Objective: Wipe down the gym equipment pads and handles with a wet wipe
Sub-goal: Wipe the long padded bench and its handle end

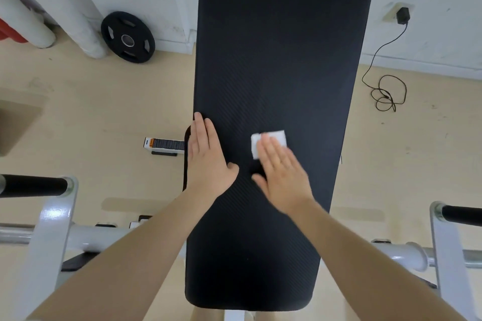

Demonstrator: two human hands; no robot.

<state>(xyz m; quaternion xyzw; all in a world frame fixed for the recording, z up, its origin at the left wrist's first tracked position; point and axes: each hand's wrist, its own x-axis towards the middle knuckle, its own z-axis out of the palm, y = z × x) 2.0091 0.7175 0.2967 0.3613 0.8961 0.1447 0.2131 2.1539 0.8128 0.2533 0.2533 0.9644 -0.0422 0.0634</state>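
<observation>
Pressing wet wipe (268, 142) flat, right hand (283, 174), bench pad (281, 47)

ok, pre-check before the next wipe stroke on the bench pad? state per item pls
1. Wet wipe under the right hand, flat on the pad: ok.
2. Left hand braced flat at the pad's left edge, out of the wipe's way: ok.
3. Bench pad beyond the hands free of objects: ok.
4. Wipe still damp: cannot tell.
5. Black handles at both sides wiped: cannot tell.
</observation>
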